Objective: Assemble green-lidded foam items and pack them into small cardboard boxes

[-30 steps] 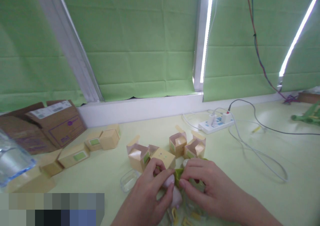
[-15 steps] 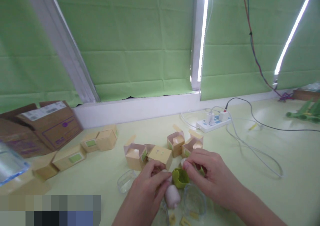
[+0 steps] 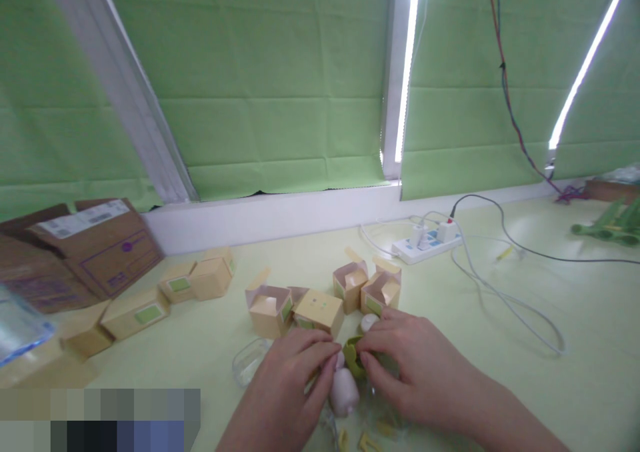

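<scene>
My left hand (image 3: pixel 285 379) and my right hand (image 3: pixel 410 372) meet low in the middle of the view, fingers pinched together. Between the fingertips sits a small green cup-like piece (image 3: pixel 356 359), which the right hand pinches. Under my left fingers lies a pale pink rounded piece (image 3: pixel 343 392), held by that hand. A small white cap (image 3: pixel 369 321) lies just beyond my right hand. Open tan cartons (image 3: pixel 270 305) stand right behind both hands.
A clear plastic shell (image 3: pixel 250 365) lies left of my hands. More tan cartons (image 3: pixel 145 313) and a brown shipping box (image 3: pixel 95 239) sit at the left. A white power strip (image 3: pixel 425 244) with trailing cables lies at the back right. Small yellow bits (image 3: pixel 370 442) lie near the bottom edge.
My right hand lifted the green piece away a little, then brought it back against my left fingertips. The view shifted slightly.
</scene>
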Demonstrator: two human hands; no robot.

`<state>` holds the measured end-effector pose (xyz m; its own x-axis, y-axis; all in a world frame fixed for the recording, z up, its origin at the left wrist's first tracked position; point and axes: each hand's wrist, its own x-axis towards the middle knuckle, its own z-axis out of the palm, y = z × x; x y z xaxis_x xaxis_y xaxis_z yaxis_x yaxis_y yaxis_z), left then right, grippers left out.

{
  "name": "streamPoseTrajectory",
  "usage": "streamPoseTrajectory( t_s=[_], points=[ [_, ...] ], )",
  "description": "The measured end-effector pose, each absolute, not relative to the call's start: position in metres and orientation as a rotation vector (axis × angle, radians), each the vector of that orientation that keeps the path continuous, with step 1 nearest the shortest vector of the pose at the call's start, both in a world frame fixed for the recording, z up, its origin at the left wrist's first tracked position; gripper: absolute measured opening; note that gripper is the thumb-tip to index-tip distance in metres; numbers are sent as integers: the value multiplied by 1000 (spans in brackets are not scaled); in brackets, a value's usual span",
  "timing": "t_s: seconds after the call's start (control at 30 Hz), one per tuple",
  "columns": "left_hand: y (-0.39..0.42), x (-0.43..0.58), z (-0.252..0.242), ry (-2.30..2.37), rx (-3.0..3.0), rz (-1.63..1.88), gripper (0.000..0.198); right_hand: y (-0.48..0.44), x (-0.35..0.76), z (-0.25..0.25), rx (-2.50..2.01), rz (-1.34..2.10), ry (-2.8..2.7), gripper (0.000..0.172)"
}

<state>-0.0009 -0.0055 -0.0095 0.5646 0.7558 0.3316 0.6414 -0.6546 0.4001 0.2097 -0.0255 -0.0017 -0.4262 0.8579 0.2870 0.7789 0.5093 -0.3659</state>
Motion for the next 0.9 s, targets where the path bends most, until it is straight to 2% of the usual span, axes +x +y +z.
streamPoseTrajectory(
  t_s=[0.2,0.57,0.73,0.9],
  points=[
    [-8,0,-8,1158,2557,696,23,-26,210,1,-1364,328,-2231,24],
    [-10,2,-9,1146,2522,744,22,-29,212,-2,-1245,459,-2244,49],
    [-11,2,-10,1151,2492,726,22,-29,212,-3,-1270,451,-2224,48],
    [-12,1,-9,1140,2483,724,23,-27,215,-3,-1295,393,-2072,37]
  ],
)
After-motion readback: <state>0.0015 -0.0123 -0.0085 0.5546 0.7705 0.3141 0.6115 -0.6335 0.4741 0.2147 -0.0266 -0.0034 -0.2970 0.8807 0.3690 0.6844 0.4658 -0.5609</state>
